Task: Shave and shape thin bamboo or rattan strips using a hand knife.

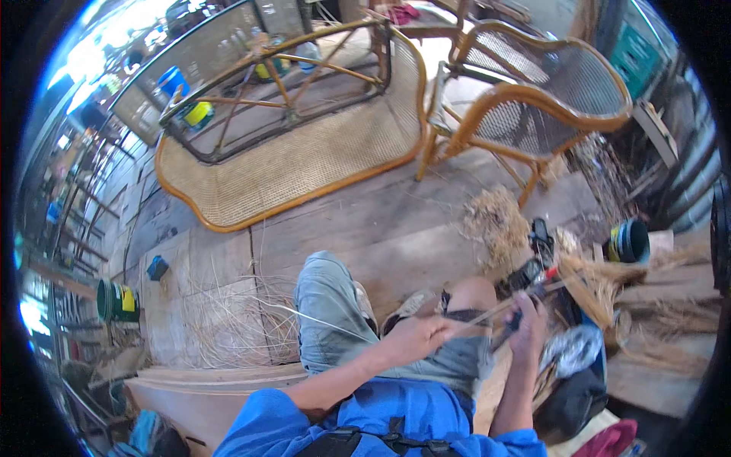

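Pale strip point(491, 311) runs between the two hands, on the wearer's side of the fibre heap point(496, 227), over the right knee. Left hand point(415, 340), nearer the wearer than the heap: thumb and fingers clamped on the strip. Right hand point(528, 324), just right of and nearer than the heap: fingers curled, blurred, can't tell what they grip. Black tool clutter point(539, 242) sits at the heap's right edge, close beyond the right hand, tight on that side. Right of the heap: dark green bucket point(630, 241) and loose fibre bundles point(594, 288). Clear plastic bag point(572, 351) is right of and nearer than the heap. Left of the heap: loose strands point(236, 320) over the floor, second green bucket point(118, 302) farther out. Beyond the heap: rattan armchair point(525, 114), woven cane panel point(327, 171) beyond-left.
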Motion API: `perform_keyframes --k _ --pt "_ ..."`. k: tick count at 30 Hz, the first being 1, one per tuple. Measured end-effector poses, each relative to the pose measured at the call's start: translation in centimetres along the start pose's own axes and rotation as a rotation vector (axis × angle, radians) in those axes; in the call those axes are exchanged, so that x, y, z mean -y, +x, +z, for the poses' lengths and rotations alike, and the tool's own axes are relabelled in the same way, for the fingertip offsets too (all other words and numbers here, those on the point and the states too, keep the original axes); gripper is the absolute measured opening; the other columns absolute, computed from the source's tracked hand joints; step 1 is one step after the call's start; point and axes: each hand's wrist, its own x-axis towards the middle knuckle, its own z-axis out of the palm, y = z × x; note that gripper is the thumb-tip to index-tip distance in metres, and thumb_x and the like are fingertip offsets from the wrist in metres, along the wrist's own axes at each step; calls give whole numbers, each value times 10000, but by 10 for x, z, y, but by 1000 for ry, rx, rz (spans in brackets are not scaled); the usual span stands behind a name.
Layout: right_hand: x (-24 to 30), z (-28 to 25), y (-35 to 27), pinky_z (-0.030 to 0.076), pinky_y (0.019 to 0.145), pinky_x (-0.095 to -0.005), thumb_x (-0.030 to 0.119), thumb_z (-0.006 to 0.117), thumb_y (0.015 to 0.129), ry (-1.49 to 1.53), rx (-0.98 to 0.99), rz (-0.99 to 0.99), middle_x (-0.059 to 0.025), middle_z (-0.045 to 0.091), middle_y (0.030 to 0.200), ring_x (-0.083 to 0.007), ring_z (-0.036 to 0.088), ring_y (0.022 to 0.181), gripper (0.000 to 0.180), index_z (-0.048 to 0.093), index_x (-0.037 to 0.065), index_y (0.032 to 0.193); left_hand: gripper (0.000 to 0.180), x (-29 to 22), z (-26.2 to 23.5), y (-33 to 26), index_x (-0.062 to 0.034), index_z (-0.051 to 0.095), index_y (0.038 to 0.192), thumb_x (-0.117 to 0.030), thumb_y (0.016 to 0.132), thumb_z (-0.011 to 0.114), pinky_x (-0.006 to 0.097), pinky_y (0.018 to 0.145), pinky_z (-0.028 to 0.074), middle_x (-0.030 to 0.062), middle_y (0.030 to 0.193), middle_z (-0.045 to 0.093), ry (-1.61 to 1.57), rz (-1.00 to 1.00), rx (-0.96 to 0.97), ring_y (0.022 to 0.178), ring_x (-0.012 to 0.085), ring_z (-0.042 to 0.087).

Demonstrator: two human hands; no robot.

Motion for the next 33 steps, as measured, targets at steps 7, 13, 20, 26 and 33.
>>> perform_keyframes --k 7,13,20,26,33 --pt "-14 -9 -39 440 548 -244 253 465 904 -214 207 268 -42 550 719 -137 523 587 261 567 14 931 232 17 -14 -21 -71 551 958 -268 921 434 404 611 450 146 734 595 118 -61 -81 689 335 591" --pt "-48 46 -65 400 542 -235 246 523 859 -373 829 131 -26 513 684 -109 482 578 267 544 2 964 235 -10 -35 -23 -79 545 947 -279 921 425 441 615 445 166 730 597 76 -190 -109 709 360 593" --pt "-46 76 -71 368 518 -216 229 536 846 -194 792 295 -19 543 789 -73 449 602 301 527 16 1058 258 0 -48 -35 -54 544 937 -291 917 445 434 610 435 177 757 592 207 -187 -104 734 381 576" --pt "-47 78 -70 384 459 -212 218 591 817 -248 841 261 -52 530 691 -103 482 525 291 508 9 1001 267 21 -34 -39 -62 545 968 -308 913 456 431 607 436 177 734 586 164 -175 -257 719 371 581" --pt "-50 61 -41 382 419 -236 123 501 861 -24 463 189 -63 557 674 -125 479 477 157 519 27 984 261 20 -36 -49 -74 547 979 -308 914 452 438 601 435 167 702 578 158 -222 -125 681 365 578"
